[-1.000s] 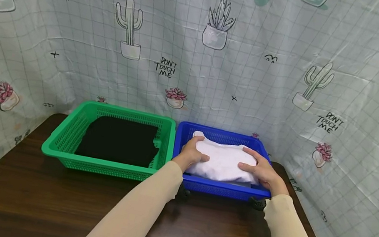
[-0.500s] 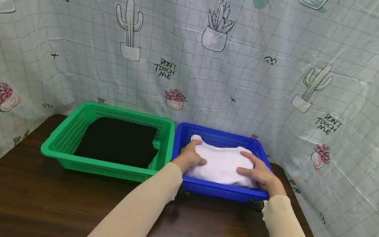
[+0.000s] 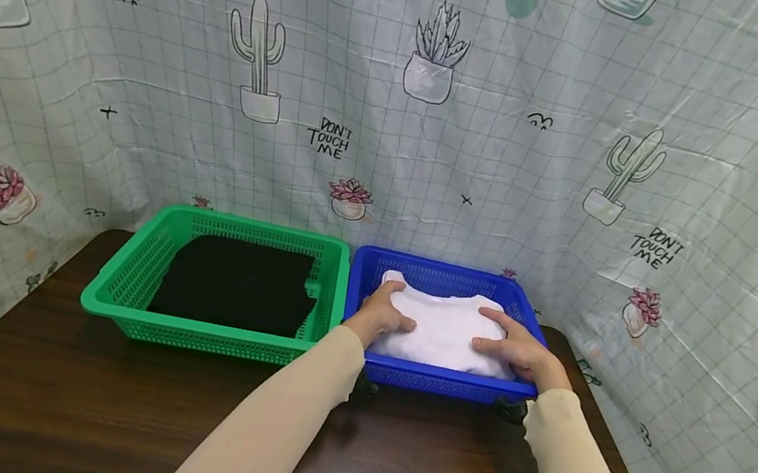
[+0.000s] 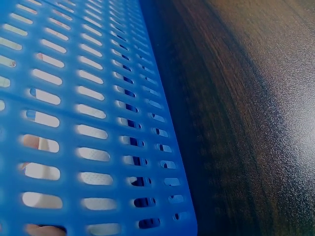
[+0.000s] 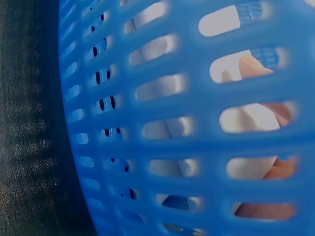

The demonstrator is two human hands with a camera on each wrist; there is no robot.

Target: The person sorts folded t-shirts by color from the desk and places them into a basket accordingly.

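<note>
A folded white garment (image 3: 446, 329) lies inside the blue plastic basket (image 3: 452, 383), its far edge dipping in a shallow curve. My left hand (image 3: 383, 309) holds its left end, thumb on top. At the other end my right hand (image 3: 519, 347) holds it, the thumb and one finger spread over the cloth and the other fingers hidden. Through the slots of the basket wall (image 4: 64, 113) in the left wrist view, white cloth and bits of fingers show. The right wrist view likewise looks through the slotted side, with fingers (image 5: 280, 169) against the white cloth.
A green plastic basket (image 3: 209, 338) stands directly left of the blue one, with folded black cloth (image 3: 237, 283) in it. Both are on a dark wooden table (image 3: 112, 409). A curtain (image 3: 340, 27) printed with cacti hangs behind and along both sides.
The white garment has sunk a little deeper into the blue basket, both hands going down with it. Its near edge now sits behind the front rim. Both baskets stay in place.
</note>
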